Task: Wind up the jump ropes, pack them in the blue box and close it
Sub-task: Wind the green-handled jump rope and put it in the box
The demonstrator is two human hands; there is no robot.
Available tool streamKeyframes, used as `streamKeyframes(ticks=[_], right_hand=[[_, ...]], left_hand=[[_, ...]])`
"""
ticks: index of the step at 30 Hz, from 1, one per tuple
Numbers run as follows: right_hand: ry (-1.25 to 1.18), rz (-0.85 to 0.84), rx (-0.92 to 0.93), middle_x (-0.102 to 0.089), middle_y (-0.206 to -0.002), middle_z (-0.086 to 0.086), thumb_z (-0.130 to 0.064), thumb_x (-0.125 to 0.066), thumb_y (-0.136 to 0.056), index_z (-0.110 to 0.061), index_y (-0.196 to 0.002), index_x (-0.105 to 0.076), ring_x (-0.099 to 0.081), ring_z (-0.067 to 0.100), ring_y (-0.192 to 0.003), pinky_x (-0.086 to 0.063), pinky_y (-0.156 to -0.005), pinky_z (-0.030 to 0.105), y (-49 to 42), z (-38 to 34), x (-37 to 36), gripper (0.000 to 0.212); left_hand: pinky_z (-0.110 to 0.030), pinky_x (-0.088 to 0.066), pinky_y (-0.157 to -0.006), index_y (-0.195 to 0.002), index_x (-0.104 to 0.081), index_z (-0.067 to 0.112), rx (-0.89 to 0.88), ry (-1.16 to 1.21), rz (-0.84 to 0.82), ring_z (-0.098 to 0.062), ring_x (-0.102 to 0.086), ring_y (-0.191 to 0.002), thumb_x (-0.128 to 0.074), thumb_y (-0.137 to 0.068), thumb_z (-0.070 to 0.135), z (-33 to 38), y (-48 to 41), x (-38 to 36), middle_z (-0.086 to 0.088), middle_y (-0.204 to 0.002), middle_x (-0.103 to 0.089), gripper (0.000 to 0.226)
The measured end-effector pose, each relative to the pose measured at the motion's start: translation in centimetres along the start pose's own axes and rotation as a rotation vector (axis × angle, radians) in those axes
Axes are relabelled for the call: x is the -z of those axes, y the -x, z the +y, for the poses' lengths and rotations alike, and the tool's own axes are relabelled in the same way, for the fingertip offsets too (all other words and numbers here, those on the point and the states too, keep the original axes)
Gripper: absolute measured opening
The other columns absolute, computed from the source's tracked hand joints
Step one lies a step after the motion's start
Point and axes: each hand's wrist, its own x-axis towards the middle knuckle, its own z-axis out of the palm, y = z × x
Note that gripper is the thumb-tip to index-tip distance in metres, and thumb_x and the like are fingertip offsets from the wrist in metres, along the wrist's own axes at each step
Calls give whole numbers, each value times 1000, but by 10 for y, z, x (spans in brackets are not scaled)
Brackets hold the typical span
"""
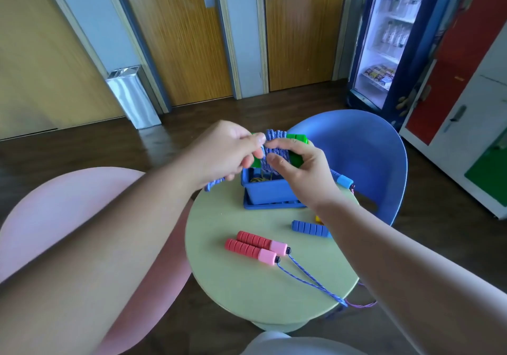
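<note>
Two hands, left hand [225, 153] and right hand [297, 168], each grip clamped on green handles [296, 149] wound with braided purple rope [274, 149], long axis level left-to-right, above the open blue box [267, 191] on the round table [233, 294].

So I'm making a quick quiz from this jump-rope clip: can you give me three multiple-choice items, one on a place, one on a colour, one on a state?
1. Where is the blue box?
A. on the round table
B. on the blue chair
C. on the floor

2. What colour are the handles held up in both hands?
A. red
B. yellow
C. green

3. What state is the box in?
A. closed
B. open
C. upside down

Answers:
1 A, it stands on the green table.
2 C, the green handles show between the left hand and the right hand.
3 B, rope shows inside it.
</note>
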Motion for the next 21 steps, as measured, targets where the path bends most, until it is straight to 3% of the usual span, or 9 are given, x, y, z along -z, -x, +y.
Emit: streamKeyframes(ticks=[4, 8, 12, 16, 19, 21], right_hand=[[23, -31, 4, -67, -96, -10, -43, -93, -62, -33, -102, -76, -61, 13, -94, -51, -89, 30, 8, 2, -9, 44], [45, 4, -118, -71, -110, 2, -60, -92, -52, -38, -102, -76, -68, 16, -100, -56, -94, 37, 9, 6, -20, 57], [126, 57, -118, -73, -104, -1, -51, -85, -61, -41, -93, -75, -68, 15, -91, -55, -83, 29, 11, 4, -21, 35], [72, 90, -127, -75, -97, -2, -26, -90, -72, -32, -90, -78, -70, 10, -81, -55, -78, 23, 12, 3, -5, 22], [35, 69, -133, -75, -88, -7, -15, -89, -75, -23, -90, -78, -73, 19, -80, -58, -80, 26, 15, 1, 4, 20], [8, 62, -136, -75, -84, -6, -12, -88, -76, -21, -90, -78, -74, 22, -78, -59, -82, 29, 17, 0, 8, 19]], left_hand=[[-33, -45, -54, -75, -71, 12, -48, -180, 92, -18, -46, -50, -62, -100, 43, 6, -5, 9, 7, -50, -53, 41], [-31, -41, -50, -77, -66, 8, 30, -70, 23, -17, -40, -49, -60, -103, 37, 4, -8, 0, 5, -51, -45, 40], [-31, -43, -50, -79, -68, 7, 29, -79, 14, -15, -42, -50, -61, -102, 37, -2, -9, 3, 5, -52, -46, 38], [-38, -53, -54, -80, -76, 21, -104, -274, 46, -13, -53, -47, -75, -92, 38, -10, -8, 22, 2, -62, -65, 21], [-33, -57, -58, -82, -79, 26, -176, -330, 119, -6, -61, -54, -82, -87, 27, -17, -6, 35, 9, -68, -72, 6], [-33, -57, -63, -81, -79, 27, -203, -342, 192, -5, -64, -58, -84, -84, 22, -25, -4, 40, 10, -66, -72, 8]])
